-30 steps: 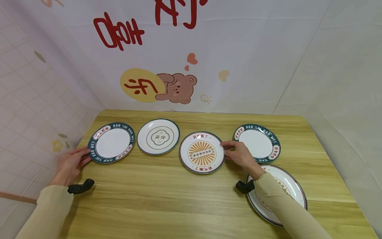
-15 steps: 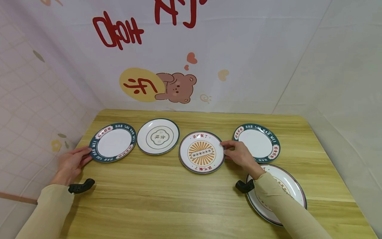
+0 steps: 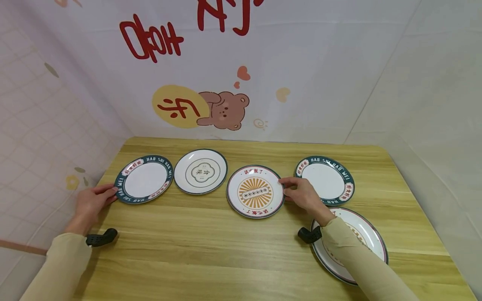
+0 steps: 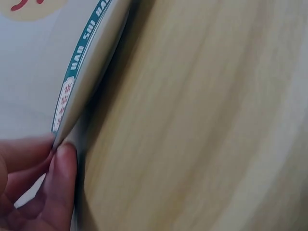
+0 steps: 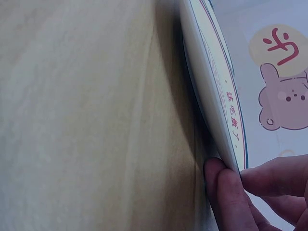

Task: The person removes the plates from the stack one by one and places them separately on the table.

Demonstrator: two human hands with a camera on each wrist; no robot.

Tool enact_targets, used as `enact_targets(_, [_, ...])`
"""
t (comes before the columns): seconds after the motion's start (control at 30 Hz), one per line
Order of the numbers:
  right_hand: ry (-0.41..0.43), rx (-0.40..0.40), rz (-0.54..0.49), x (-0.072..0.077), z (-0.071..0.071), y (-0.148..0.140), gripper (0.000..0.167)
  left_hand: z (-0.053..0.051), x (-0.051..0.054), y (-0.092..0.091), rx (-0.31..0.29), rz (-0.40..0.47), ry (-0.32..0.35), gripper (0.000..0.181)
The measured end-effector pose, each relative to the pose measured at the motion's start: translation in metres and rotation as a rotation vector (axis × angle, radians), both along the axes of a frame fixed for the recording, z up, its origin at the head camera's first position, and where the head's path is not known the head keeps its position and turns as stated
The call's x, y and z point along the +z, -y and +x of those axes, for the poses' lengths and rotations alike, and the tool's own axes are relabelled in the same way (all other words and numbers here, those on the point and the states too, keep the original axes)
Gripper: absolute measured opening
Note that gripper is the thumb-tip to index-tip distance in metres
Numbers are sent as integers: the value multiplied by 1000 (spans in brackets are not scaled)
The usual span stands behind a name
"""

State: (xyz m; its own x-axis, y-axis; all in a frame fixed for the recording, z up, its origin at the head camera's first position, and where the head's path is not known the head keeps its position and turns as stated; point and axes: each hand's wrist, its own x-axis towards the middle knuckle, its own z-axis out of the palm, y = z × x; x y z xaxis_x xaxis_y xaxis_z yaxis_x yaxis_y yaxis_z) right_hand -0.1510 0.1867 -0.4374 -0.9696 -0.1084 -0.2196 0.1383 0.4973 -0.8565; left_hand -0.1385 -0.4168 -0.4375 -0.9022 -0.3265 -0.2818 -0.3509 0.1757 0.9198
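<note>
In the head view my left hand (image 3: 89, 207) pinches the left edge of a plate with a dark green lettered rim (image 3: 144, 179). The left wrist view shows the thumb and fingers on either side of that plate's rim (image 4: 77, 72). Beside it, close to touching, lies a white plate with a flower-shaped emblem (image 3: 201, 172). My right hand (image 3: 304, 196) pinches the right edge of a plate with an orange sunburst (image 3: 255, 191). From the right wrist, the sunburst plate's edge (image 5: 216, 91) sits between thumb and fingers, close over the tabletop.
Under and behind the right forearm lie a second green-rimmed plate (image 3: 324, 182) and a larger sunburst plate (image 3: 361, 223), partly covered by the sleeve. The wooden table (image 3: 196, 255) meets a printed cloth backdrop (image 3: 308, 71) at the back, with cloth at both sides.
My left hand has slid its green-rimmed plate slightly to the right, close against the white emblem plate. The right hand and its sunburst plate have stayed put.
</note>
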Motion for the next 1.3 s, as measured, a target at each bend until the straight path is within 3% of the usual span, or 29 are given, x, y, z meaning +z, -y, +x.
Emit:
enact_targets(0.13, [3, -3, 8, 1, 0, 1, 36, 3, -2, 9, -47, 107, -5, 46])
enact_targets(0.27, [5, -2, 13, 2, 1, 1, 36, 4, -3, 17, -85, 198, 9, 16])
enact_targets(0.53, [15, -9, 13, 2, 1, 1, 36, 3, -3, 26, -178, 204, 16, 21])
enact_targets(0.67, [18, -8, 7, 2, 1, 1, 36, 3, -2, 26, -194, 173, 37, 43])
enact_targets(0.83, [11, -2, 0, 2, 1, 1, 37, 5, 2, 20, -236, -73, 46, 73])
enact_targets(1.03, [2, 3, 8, 0, 1, 0, 39, 9, 10, 11, -215, -337, 35, 69])
enact_targets(1.2, [-12, 2, 20, -1, 1, 0, 42, 15, 19, -6, -163, -610, -35, 60])
enact_targets(1.3, [-12, -3, 20, -1, 1, -1, 43, 17, 25, -21, -150, -633, -93, 56])
